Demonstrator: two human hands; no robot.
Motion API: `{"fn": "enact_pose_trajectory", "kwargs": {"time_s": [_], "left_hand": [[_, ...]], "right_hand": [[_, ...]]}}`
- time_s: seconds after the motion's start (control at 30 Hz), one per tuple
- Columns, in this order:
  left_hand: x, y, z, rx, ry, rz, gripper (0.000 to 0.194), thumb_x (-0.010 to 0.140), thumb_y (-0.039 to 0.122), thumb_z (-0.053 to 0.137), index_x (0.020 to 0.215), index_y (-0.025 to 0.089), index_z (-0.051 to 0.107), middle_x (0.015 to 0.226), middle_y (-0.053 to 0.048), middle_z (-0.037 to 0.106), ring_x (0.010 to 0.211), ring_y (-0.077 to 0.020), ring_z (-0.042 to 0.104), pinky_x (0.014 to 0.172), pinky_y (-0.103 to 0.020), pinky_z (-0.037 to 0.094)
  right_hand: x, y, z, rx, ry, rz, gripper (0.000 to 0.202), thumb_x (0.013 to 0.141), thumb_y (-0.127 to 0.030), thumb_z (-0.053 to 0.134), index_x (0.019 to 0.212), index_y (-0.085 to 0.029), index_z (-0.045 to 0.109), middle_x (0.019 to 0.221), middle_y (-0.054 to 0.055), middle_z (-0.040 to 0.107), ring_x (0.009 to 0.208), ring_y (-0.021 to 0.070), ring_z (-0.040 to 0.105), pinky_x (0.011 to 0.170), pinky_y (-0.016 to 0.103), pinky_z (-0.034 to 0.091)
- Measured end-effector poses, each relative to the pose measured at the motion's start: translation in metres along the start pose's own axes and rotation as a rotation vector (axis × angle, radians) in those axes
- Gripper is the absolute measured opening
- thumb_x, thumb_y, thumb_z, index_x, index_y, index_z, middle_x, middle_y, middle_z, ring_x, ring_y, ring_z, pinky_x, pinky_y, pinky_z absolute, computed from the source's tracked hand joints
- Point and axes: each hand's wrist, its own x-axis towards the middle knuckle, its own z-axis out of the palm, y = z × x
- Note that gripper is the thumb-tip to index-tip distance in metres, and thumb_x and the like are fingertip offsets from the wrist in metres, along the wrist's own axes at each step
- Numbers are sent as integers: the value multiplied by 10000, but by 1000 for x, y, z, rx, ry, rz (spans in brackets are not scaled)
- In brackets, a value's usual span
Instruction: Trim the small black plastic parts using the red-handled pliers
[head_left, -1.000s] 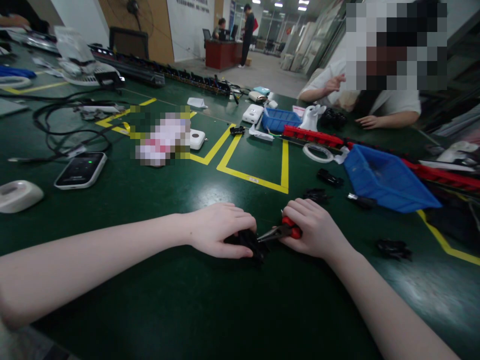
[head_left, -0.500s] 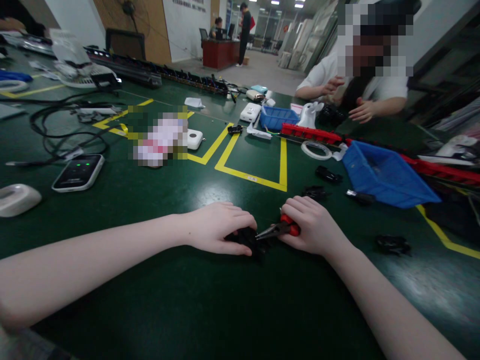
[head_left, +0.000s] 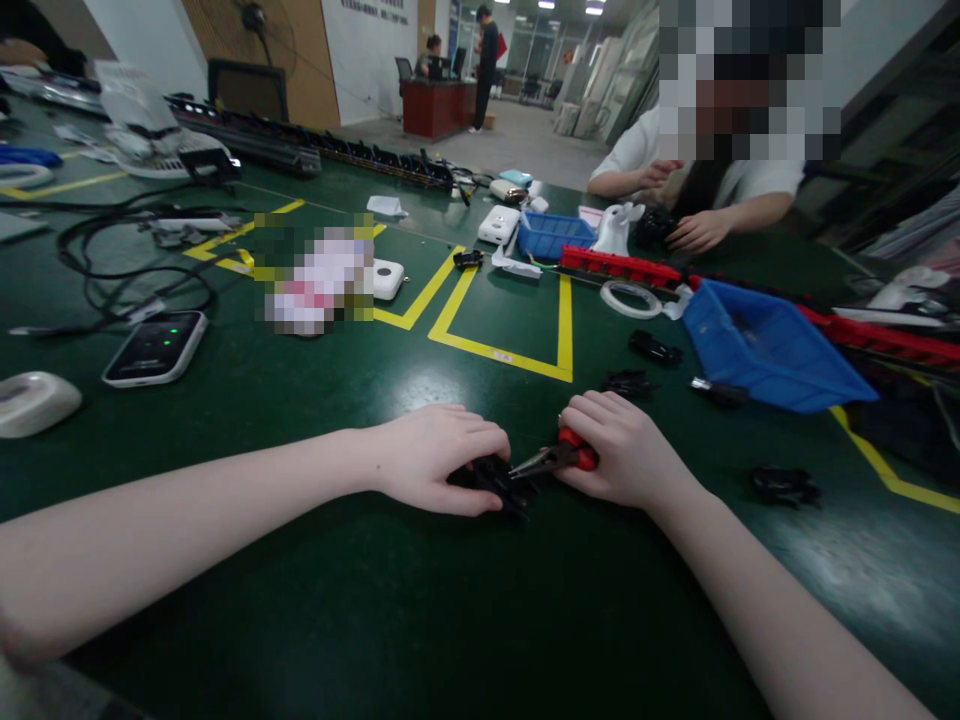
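My left hand [head_left: 442,460] grips a small black part [head_left: 504,484] between thumb and fingers, low over the green table. Wrapped round the red handles of the pliers [head_left: 571,451] is my right hand [head_left: 619,450]. The metal jaws point left, and their tip meets the black part; whether they pinch it cannot be made out. Just beyond my right hand lies a similar black part [head_left: 630,383], with another [head_left: 655,347] further back. One more black part [head_left: 784,485] rests to the right.
A blue bin [head_left: 780,350] stands at the right, beside a red strip [head_left: 615,266] and a white ring [head_left: 630,299]. A phone-like device [head_left: 156,347] and black cables lie left. Across the table sits a person [head_left: 701,200]. Yellow tape [head_left: 499,356] marks the tabletop.
The black part in my left hand has tilted slightly, and the pliers' tip has shifted a little left. The person opposite has lowered one hand to the dark item before them.
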Motion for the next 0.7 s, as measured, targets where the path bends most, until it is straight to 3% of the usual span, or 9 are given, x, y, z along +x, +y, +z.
{"fn": "enact_pose_trajectory", "kwargs": {"time_s": [0.53,0.7], "left_hand": [[1,-1,1,26,7,19,346,947,459,598,1153,182,573,982,-53,698,867,-209,663,762,-324,462],[0,-1,2,42,19,36,355,958,448,586,1197,186,559,999,-51,700,867,-203,668,748,-320,460]], "right_hand": [[0,0,1,5,4,18,154,800,-345,626,788,-219,538,766,57,585,705,225,525,664,357,390],[0,0,1,-3,51,15,135,795,-329,628,841,-215,573,834,86,635,797,267,589,748,403,454]]}}
